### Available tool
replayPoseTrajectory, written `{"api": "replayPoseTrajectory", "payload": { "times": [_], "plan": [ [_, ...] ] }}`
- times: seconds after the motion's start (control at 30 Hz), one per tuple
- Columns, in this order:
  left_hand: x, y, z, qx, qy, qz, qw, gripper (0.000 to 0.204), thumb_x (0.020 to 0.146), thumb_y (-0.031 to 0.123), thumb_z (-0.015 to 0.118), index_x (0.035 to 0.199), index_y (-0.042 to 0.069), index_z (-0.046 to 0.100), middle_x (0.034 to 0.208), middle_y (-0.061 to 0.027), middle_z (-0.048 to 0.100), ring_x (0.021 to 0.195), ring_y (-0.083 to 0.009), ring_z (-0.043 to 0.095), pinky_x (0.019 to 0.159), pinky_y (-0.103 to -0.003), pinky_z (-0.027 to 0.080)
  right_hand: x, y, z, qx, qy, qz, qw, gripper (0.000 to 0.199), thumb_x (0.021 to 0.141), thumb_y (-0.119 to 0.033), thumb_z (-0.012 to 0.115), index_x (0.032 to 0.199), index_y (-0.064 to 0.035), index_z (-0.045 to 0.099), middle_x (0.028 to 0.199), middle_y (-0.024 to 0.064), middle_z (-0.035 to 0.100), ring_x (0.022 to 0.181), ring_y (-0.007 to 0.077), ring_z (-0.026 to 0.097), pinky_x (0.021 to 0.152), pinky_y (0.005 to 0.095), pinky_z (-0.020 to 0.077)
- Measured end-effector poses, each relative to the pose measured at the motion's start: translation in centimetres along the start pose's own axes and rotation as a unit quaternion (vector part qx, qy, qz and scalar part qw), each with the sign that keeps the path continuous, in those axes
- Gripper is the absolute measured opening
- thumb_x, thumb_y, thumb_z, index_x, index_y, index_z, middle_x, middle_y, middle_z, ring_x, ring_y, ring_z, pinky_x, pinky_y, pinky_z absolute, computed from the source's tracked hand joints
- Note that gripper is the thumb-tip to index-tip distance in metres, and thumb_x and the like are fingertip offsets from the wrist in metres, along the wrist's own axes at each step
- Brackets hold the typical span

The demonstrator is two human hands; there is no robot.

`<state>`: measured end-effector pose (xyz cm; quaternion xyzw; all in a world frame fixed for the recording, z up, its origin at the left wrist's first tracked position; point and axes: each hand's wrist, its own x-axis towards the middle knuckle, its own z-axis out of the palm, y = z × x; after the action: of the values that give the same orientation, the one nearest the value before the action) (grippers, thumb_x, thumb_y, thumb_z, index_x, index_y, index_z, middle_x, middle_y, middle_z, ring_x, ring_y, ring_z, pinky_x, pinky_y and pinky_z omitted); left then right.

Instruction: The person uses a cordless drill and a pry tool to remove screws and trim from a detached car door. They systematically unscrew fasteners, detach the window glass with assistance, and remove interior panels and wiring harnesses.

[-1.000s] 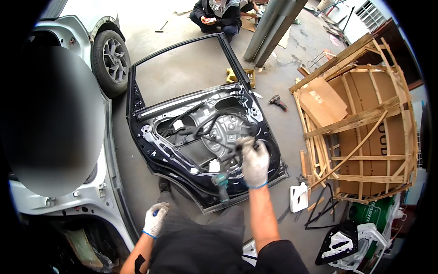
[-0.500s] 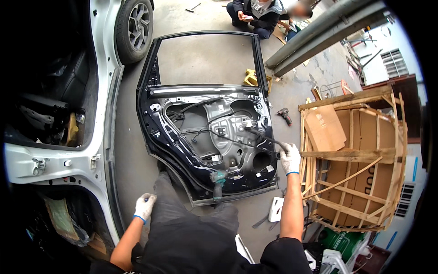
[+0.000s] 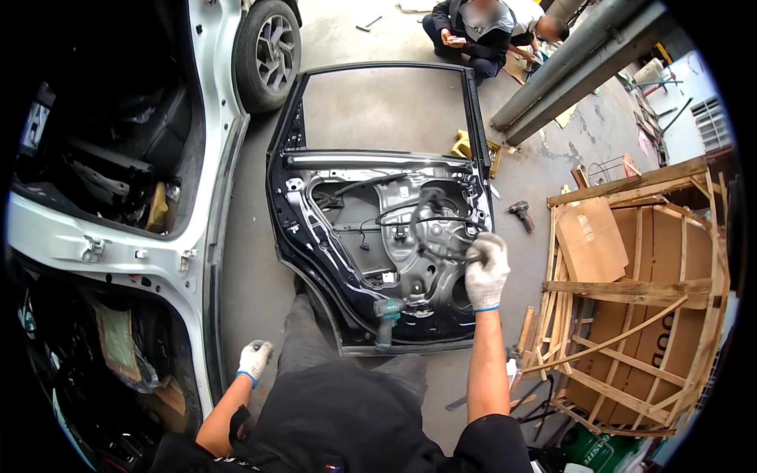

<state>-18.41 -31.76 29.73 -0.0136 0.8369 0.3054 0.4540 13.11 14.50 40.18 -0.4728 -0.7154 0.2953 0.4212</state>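
A dark car door (image 3: 315,260) lies on the floor before me, its inner metal panel bared. Over its lower right part, my right hand (image 3: 487,272), in a white knit glove, is closed on a black wiring harness (image 3: 419,236). The harness curves in a blurred loop above the panel. My left hand (image 3: 255,359), gloved too, hangs beside my leg, fingers curled; a small dark spot shows at them, too small to name. A teal cordless impact driver (image 3: 386,319) rests on the door's near edge.
A white car body (image 3: 102,225) with open doorways stands at left, its wheel (image 3: 272,55) beyond. Right of the door are a second cordless driver (image 3: 521,215), a wooden crate (image 3: 639,288) with cardboard and a grey post (image 3: 576,71). Two people (image 3: 481,35) crouch at the far side.
My right hand has moved left over the door, and the harness now bends into a loop. The view has shifted, so the door sits further right. My left hand stays low, still curled.
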Motion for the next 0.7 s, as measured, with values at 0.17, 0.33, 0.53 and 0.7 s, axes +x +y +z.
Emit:
{"api": "replayPoseTrajectory", "payload": {
  "times": [0.17, 0.33, 0.53, 0.7],
  "plan": [
    [-0.1, 6.3, 1.7, 0.083, -0.052, 0.074, 0.992, 0.026, 0.090, 0.025, 0.064, 0.083, 0.000, 0.067, 0.072, -0.0034, 0.065, 0.066, -0.0104, 0.058, 0.063, -0.027, 0.048, -3.8, 8.5, -4.4, -0.182, -0.080, -0.011, 0.980, 0.023, 0.072, 0.003, 0.061, 0.093, -0.0052, 0.063, 0.109, 0.0181, 0.063, 0.096, 0.0374, 0.065, 0.084, 0.0435, 0.0536],
    [0.3, 6.6, 1.4, 0.115, -0.059, 0.068, 0.989, 0.030, 0.091, 0.028, 0.062, 0.080, 0.000, 0.066, 0.068, -0.0048, 0.064, 0.064, -0.0118, 0.057, 0.063, -0.029, 0.046, -10.4, 19.8, -7.0, -0.278, -0.164, 0.188, 0.928, 0.016, 0.080, -0.010, 0.066, 0.095, -0.0052, 0.063, 0.116, 0.0182, 0.062, 0.099, 0.0391, 0.064, 0.087, 0.0450, 0.0521],
    [-0.3, 2.9, -1.6, 0.222, -0.027, 0.023, 0.974, 0.034, 0.089, 0.032, 0.064, 0.077, 0.001, 0.065, 0.065, -0.0053, 0.063, 0.061, -0.0133, 0.056, 0.061, -0.032, 0.046, -11.1, 27.8, -5.8, -0.205, -0.040, 0.346, 0.915, 0.032, 0.083, -0.014, 0.067, 0.112, -0.0009, 0.065, 0.110, 0.0233, 0.067, 0.103, 0.0369, 0.065, 0.093, 0.0401, 0.0489],
    [-1.4, 1.8, -3.1, 0.241, -0.011, 0.012, 0.970, 0.034, 0.089, 0.032, 0.063, 0.079, 0.000, 0.067, 0.067, -0.0072, 0.066, 0.063, -0.0157, 0.061, 0.063, -0.033, 0.048, -8.1, 24.2, -2.6, -0.341, -0.040, 0.368, 0.864, 0.053, 0.082, -0.016, 0.061, 0.133, -0.0046, 0.052, 0.131, 0.0231, 0.057, 0.116, 0.0388, 0.059, 0.101, 0.0441, 0.0460]
  ]
}}
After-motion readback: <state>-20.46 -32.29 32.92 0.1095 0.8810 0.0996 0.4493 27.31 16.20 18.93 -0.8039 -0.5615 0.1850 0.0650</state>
